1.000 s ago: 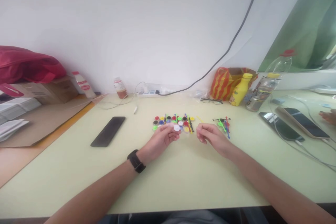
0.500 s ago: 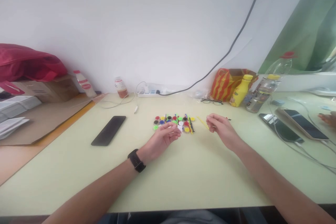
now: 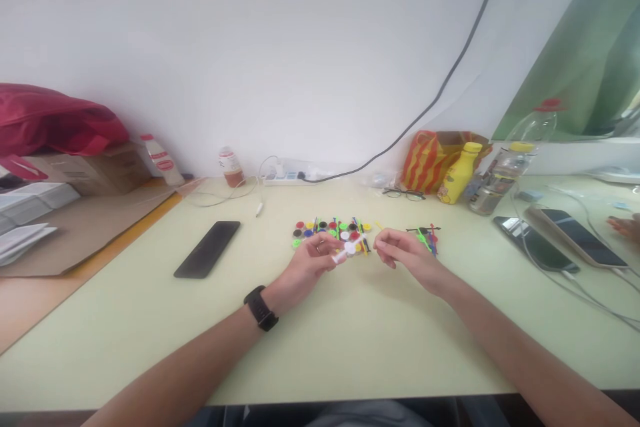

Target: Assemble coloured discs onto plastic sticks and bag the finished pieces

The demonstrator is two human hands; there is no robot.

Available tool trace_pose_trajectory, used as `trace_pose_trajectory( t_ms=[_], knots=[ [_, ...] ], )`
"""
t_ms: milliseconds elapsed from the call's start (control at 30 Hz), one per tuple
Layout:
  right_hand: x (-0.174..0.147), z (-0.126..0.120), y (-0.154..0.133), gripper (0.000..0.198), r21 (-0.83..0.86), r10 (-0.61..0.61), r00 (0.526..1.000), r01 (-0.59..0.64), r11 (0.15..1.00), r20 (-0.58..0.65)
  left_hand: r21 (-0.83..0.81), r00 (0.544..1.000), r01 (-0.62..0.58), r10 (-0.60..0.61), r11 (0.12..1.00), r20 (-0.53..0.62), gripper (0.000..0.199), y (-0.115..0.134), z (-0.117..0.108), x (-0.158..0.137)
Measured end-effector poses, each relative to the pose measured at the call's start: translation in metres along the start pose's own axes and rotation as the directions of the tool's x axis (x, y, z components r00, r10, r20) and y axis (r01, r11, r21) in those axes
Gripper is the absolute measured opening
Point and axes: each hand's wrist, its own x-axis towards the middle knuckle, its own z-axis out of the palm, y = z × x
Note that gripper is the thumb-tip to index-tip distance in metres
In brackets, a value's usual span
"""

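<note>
My left hand (image 3: 311, 265) is closed in a pinch on a white spinner (image 3: 351, 248), a round disc with a thin arm sticking out on both sides. Facing it, my right hand (image 3: 400, 253) has its fingertips pressed together around a thin yellow stick (image 3: 379, 225); only the stick's tip shows above the fingers. Behind the left hand lie coloured round discs (image 3: 309, 233) in rows, with thin coloured sticks (image 3: 336, 223) among them. Beyond the right hand is a small pile of arrow spinners (image 3: 425, 235) in black, red, green and blue, partly hidden by that hand.
A black phone (image 3: 207, 249) lies to the left; two more phones (image 3: 537, 243) on cables are at right. Glasses (image 3: 403, 194), a yellow bottle (image 3: 459, 173), a striped bag (image 3: 423, 159) and a power strip (image 3: 283, 180) stand along the wall. Another person's hand (image 3: 627, 225) shows at the right edge.
My right hand has moved left, closer to the left hand, uncovering the arrow pile. The white spinner in my left hand is turned and shows more fully.
</note>
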Motion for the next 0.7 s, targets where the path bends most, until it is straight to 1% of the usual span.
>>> trace_pose_trajectory(
  t_ms=[133,200,267,367,433,600,700],
  knots=[
    [-0.001,0.002,0.001,0.039,-0.041,-0.025,1.000,0.024,0.999,-0.008,0.090,0.999,-0.038,0.036,0.995,0.030,0.032,-0.004,0.000,0.000],
    [-0.001,0.004,0.001,0.039,-0.058,-0.037,0.999,0.038,0.998,0.007,0.138,0.998,-0.058,0.052,0.989,0.047,0.032,-0.007,-0.001,0.000],
    [-0.002,0.007,0.001,0.039,-0.073,-0.042,0.998,0.046,0.996,0.057,0.192,0.996,-0.068,0.057,0.979,0.065,0.033,-0.009,-0.001,0.000],
    [-0.004,0.012,0.002,0.038,-0.088,-0.008,0.990,0.021,0.996,0.142,0.280,0.992,-0.106,0.084,0.954,0.090,0.034,-0.012,-0.001,0.000],
    [-0.004,0.015,0.004,0.037,-0.108,0.009,0.986,0.009,0.994,0.169,0.332,0.989,-0.138,0.111,0.933,0.098,0.035,-0.013,-0.002,0.001],
    [-0.003,0.017,0.009,0.032,-0.120,-0.001,0.991,0.017,0.993,0.135,0.411,0.985,-0.170,0.148,0.896,0.084,0.036,-0.016,-0.003,0.002],
    [-0.003,0.014,0.009,0.029,-0.091,-0.040,0.986,0.055,0.994,0.160,0.445,0.980,-0.199,0.167,0.873,0.111,0.036,-0.017,-0.003,0.002]
  ],
)
